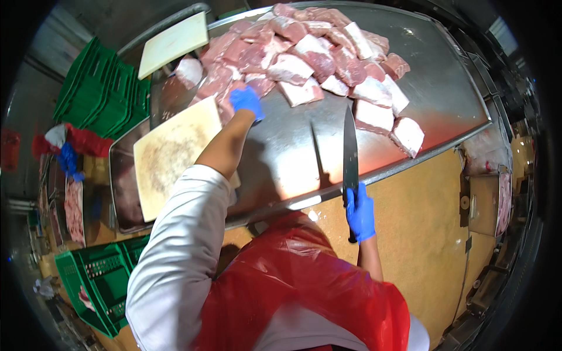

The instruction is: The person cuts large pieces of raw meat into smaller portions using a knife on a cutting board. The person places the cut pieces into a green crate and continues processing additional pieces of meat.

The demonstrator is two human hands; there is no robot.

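Observation:
My right hand point(360, 213), in a blue glove, is closed round the dark handle of a long knife point(350, 143). Its broad blade points away from me over the steel table point(281, 152). At the near left edge of a pile of raw meat cuts point(293, 50), my blue-gloved left hand point(246, 103) has its fingers curled down on a piece of meat point(226, 110), partly hidden beside the cutting board. That stained, cream-coloured cutting board point(172, 155) lies just left of my left forearm. Many of the pink cuts carry white fat.
A second white board point(174, 44) rests at the far left. Stacked green crates point(99, 85) stand beyond the table's left end, and another green crate point(99, 281) sits lower left. A person's red sleeve and blue glove point(69, 158) show at left. Raised rims edge the table.

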